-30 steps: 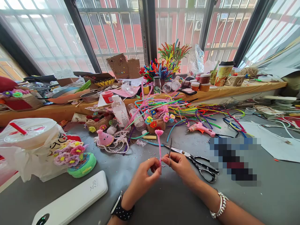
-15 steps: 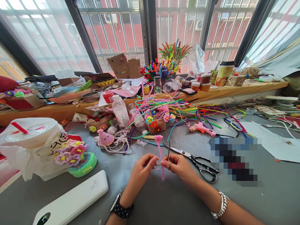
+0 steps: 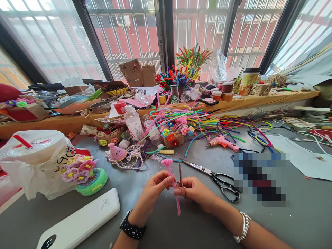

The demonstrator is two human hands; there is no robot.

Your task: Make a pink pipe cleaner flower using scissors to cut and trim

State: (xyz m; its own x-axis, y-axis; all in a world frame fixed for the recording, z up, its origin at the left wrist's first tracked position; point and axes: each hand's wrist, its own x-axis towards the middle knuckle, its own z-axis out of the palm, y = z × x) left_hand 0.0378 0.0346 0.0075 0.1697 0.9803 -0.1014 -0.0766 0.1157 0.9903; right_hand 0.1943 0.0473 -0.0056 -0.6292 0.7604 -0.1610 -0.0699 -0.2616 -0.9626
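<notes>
A pink pipe-cleaner flower [image 3: 166,162] on a fuzzy stem is pinched in the closed fingers of my left hand [image 3: 158,186], its head tilted up to the left and its stem hanging down below. Small metal scissors [image 3: 181,173], blades pointing upward, are gripped by my closed right hand [image 3: 194,191], right beside the stem. Whether the right fingers also touch the stem, I cannot tell. Large black-handled scissors [image 3: 217,178] lie on the grey table [image 3: 259,224] to the right of my hands.
A pink glue gun [image 3: 223,142] lies behind the large scissors. Many loose pipe cleaners [image 3: 212,122] spread across the back. Pearl strings [image 3: 135,155] lie beyond my left hand. A white power bank [image 3: 83,218], a crocheted flower piece [image 3: 92,181] and a bagged drink cup [image 3: 33,155] stand leftward.
The flower has shifted left and tilted left, and my left fingers have come onto its stem. My right hand with the small scissors has moved slightly left and down.
</notes>
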